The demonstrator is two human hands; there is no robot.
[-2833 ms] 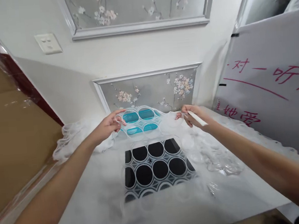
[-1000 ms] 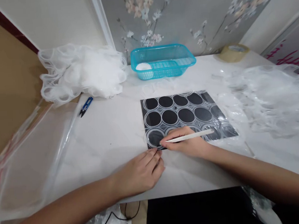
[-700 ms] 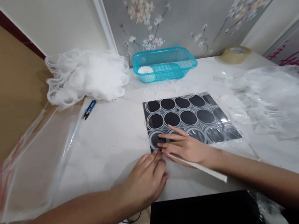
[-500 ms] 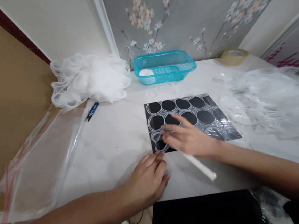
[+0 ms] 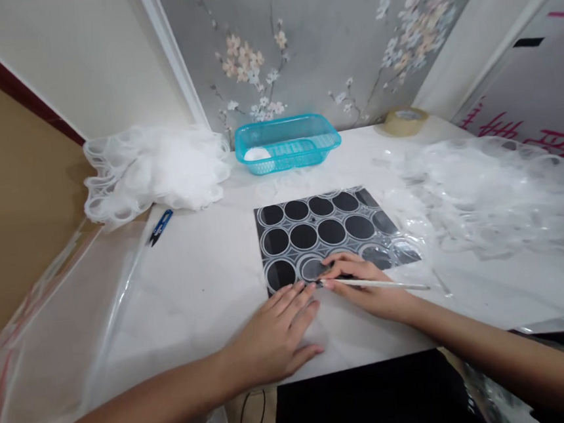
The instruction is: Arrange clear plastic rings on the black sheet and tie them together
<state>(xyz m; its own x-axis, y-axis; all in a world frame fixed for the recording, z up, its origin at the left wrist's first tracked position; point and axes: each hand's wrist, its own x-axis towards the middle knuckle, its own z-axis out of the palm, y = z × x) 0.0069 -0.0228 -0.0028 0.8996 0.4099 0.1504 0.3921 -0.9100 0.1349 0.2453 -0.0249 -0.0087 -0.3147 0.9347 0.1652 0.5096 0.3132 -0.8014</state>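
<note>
Bent over a white desk (image 5: 211, 310), we held a slim white stick (image 5: 382, 284) in our right hand (image 5: 373, 299), the grip pinched narrow around it close to one end. That end pointed left, down at the near edge of a flat black panel (image 5: 280, 274), beside the second oval from the left in the nearest row; our fingers partly hid the very tip. The stick's other end stuck out past the hand toward the right.

A clear sheet with ringed outlines (image 5: 319, 250) lay over the panel, which rested in the middle of the desk. Our left hand (image 5: 273, 334) lay palm down just in front of it, the grip wide and fingers stretched, their tips at the panel's near edge and just beside the stick's end. We could not tell whether those tips pressed on sheet, panel or both.

Behind the panel stood a blue plastic basket (image 5: 302, 160) with a round white piece (image 5: 257, 154) inside, and to its right a roll of tape (image 5: 405, 122). Blue-handled snips (image 5: 161, 226) lay on the left, near a heap of white ringed material (image 5: 160, 169). A translucent pile (image 5: 487, 187) spread across the right side, and clear plastic bags (image 5: 83, 308) lay at the left edge.
</note>
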